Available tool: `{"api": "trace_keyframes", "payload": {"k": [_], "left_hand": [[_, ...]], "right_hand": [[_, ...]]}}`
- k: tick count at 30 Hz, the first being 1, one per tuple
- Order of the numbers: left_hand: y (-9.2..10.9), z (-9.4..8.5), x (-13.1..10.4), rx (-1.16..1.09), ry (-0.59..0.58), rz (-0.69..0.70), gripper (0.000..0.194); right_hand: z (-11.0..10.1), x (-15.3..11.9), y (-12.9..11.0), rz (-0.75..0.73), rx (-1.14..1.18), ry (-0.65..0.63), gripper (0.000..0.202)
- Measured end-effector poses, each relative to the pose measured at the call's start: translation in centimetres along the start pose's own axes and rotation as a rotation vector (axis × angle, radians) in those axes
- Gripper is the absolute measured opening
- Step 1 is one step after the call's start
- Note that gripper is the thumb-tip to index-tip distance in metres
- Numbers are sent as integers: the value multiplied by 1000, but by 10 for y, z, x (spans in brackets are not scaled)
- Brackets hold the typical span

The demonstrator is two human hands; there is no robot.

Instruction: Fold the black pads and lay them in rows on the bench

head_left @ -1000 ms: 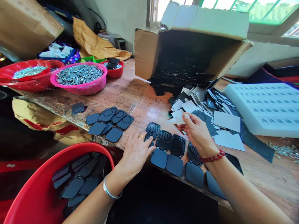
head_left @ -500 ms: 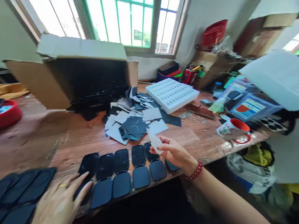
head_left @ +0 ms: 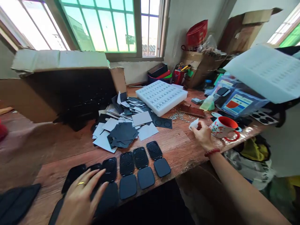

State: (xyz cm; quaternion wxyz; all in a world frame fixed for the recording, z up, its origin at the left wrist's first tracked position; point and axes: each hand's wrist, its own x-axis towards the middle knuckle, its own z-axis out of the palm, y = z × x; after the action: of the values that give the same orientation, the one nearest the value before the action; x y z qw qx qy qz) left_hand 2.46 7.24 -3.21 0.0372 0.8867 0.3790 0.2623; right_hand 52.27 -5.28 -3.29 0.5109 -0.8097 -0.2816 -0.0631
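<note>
My right hand (head_left: 202, 134) pinches a small translucent white bottle (head_left: 194, 124) just left of a floral mug (head_left: 222, 127) with a red inside. At lower left my left hand (head_left: 82, 197) lies spread over the row of open black hinged cases, its fingers apart and holding nothing. Uncovered cases, such as the one at the row's right end (head_left: 162, 167), show a ridged upper half and a flat lower half. Behind the row is a heap of black and white square pieces (head_left: 124, 132).
An open cardboard box (head_left: 59, 61) stands at back left. A white foam tray (head_left: 161, 97) sits mid-table beside scattered small metal parts (head_left: 179, 116). At right are blue plastic packs (head_left: 241, 101) under another foam tray (head_left: 264, 70). More black cases (head_left: 18, 200) lie at far left.
My right hand has moved right with the bottle, from above the cases to beside the mug. My left hand has shifted right along the row. The camera view has turned somewhat right.
</note>
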Motion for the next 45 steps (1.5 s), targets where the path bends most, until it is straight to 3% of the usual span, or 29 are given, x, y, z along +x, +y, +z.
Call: {"api": "trace_keyframes", "payload": {"k": [3,6,10,12,14,16,18,21,26,31,37,45], "left_hand": [[26,8,8,13,-8,38,45],[40,11,11,-11,-57,29,38],[46,7,10,-55,-102,-11,32],[49,4,10,-73,-114,-38,30],[53,2,10,-94,-126,-63,27],[59,0,10,-122,-137,-75,26],[64,-1,9,-153,-144,-72,25],[67,-1,4,-183,-131,-66,25],[57,-1,-9,-175,-74,-84,25],[36,-5,-18,-112,56,-16,26],[20,-6,-27,-62,77,58,25],[14,-7,-33,-43,65,48,26]], "right_hand": [[6,8,15,6,-66,-3,26],[6,6,20,2,-98,4,31],[2,-20,5,-98,-119,135,42],[4,-39,-12,-202,-129,161,38],[13,-53,-29,-345,-122,31,27],[28,-58,-45,-463,-105,-186,21],[46,-52,-56,-486,-99,-340,18],[73,-39,-69,-481,-111,-434,17],[117,-39,-91,-554,-151,-512,16],[150,-12,-114,-565,-298,-413,18],[159,42,-127,-454,-574,-294,20],[163,51,-129,-485,-864,-349,27]]}}
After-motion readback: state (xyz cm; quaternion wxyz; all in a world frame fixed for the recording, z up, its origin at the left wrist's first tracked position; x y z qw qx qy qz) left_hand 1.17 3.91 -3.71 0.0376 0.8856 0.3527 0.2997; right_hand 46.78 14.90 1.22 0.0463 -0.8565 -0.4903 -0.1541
